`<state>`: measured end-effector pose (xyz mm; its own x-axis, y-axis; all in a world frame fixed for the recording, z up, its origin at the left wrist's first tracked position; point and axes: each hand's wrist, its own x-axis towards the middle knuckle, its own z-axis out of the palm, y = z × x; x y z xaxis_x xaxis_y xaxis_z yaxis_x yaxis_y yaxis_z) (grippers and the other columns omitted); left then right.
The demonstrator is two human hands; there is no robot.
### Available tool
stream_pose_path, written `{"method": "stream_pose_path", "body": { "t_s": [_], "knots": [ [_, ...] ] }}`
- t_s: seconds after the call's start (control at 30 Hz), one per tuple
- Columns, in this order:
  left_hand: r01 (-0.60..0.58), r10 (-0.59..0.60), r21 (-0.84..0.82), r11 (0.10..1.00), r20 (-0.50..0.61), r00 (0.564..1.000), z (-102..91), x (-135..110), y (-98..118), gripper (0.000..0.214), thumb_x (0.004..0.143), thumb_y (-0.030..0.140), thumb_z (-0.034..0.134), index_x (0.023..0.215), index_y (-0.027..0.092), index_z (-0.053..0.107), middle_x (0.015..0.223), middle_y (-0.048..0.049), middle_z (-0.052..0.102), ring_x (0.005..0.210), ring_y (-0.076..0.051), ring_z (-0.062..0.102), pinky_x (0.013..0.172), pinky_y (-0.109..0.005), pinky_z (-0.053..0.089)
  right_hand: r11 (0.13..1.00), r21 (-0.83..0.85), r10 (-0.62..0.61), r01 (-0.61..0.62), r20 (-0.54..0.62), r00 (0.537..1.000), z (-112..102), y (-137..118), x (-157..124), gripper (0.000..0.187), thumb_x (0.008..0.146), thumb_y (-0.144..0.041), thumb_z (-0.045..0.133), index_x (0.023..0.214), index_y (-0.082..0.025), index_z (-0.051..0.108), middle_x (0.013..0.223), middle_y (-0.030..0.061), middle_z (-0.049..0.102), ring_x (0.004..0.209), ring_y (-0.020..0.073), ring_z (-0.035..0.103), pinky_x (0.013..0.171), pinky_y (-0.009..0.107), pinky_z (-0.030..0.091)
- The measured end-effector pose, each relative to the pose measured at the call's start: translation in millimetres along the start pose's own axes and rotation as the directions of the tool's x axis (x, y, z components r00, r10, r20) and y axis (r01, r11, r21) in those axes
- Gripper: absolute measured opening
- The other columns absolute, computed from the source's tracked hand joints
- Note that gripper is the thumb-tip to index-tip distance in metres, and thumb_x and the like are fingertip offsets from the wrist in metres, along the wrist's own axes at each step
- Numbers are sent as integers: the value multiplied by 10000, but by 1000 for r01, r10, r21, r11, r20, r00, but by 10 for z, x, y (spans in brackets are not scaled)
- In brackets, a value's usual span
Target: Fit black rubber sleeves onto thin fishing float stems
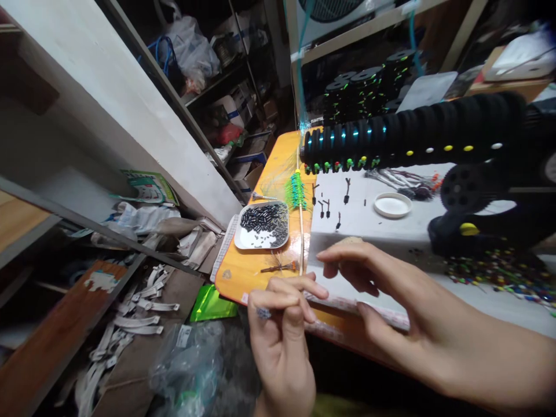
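My left hand [284, 341] is raised at the table's front edge, thumb pressed against curled fingers. A small bluish-grey bit [263, 313] shows between those fingers, too small to name. Just to the right, my right hand [403, 307] hovers over the white sheet [347, 237], thumb and bent fingers apart, with nothing visible between them. Beyond my left hand is a white tray [260, 240] of small dark tube-like pieces. A thin rod [300, 231] bearing a green and blue bristly bundle [296, 191] lies beside it.
A long black ribbed roller [412, 127] with coloured beads spans the right side. Near it are a white round lid [392, 205], small black clips [346, 191] and scattered colourful beads [499, 278]. Black spools [365, 87] stand behind. A white post [130, 104] rises left of the orange table [243, 272].
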<state>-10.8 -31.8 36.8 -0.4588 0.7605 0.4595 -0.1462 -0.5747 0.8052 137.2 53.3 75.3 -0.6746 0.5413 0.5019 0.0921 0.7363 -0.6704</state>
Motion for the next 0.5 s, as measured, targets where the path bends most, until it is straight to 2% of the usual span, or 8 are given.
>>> {"method": "stream_pose_path", "body": {
  "t_s": [0.07, 0.13, 0.27, 0.33, 0.4, 0.5],
  "knots": [
    [-55, 53, 60, 997, 45, 998, -13, 23, 25, 198, 1065, 150, 525, 1087, 285, 669, 825, 41, 613, 834, -142, 667, 943, -360, 525, 1000, 4, 2, -2, -10, 1000, -9, -1, -7, 546, 874, -65, 535, 1381, -263, 495, 1195, 73, 684, 935, 162, 708, 693, 177, 596],
    [-64, 47, 134, 989, 126, 991, -28, 44, 46, 236, 1065, 124, 506, 1116, 291, 664, 843, 32, 611, 779, -142, 639, 901, -364, 532, 1000, 7, 7, -7, -2, 1000, -19, 2, -16, 589, 861, -56, 549, 1407, -264, 477, 1227, 80, 673, 990, 169, 707, 715, 173, 602],
    [24, -133, 380, 924, 264, 955, -14, 77, 67, 227, 1021, 129, 604, 1163, 284, 691, 1008, -25, 671, 895, -163, 629, 864, -297, 517, 1000, 19, -8, 8, 38, 999, -20, 26, -35, 677, 870, -44, 554, 1490, -263, 395, 1366, 92, 627, 1207, 177, 674, 953, 213, 595],
    [18, -160, 445, 895, 284, 945, 30, 101, 75, 268, 966, 163, 710, 1201, 292, 693, 1044, -27, 691, 858, -158, 625, 794, -266, 516, 999, 36, -20, 18, 51, 999, -9, 38, -43, 698, 875, -52, 559, 1513, -262, 368, 1420, 98, 599, 1282, 182, 642, 1026, 235, 572],
    [-44, -118, 493, 869, 293, 949, 82, 132, 85, 253, 922, 186, 774, 1151, 276, 717, 984, -17, 705, 748, -141, 596, 689, -245, 498, 999, 36, -34, 32, 48, 998, 1, 36, -43, 717, 860, -45, 561, 1515, -255, 359, 1436, 106, 591, 1309, 189, 630, 1050, 250, 563],
    [-175, -21, 566, 806, 321, 947, 114, 184, 96, 74, 930, 158, 751, 954, 228, 745, 843, -9, 694, 641, -127, 546, 611, -242, 459, 998, -6, -55, 55, 33, 998, -6, 5, -29, 723, 851, -26, 541, 1517, -237, 355, 1425, 119, 597, 1312, 192, 628, 1066, 260, 552]
  ]
}}
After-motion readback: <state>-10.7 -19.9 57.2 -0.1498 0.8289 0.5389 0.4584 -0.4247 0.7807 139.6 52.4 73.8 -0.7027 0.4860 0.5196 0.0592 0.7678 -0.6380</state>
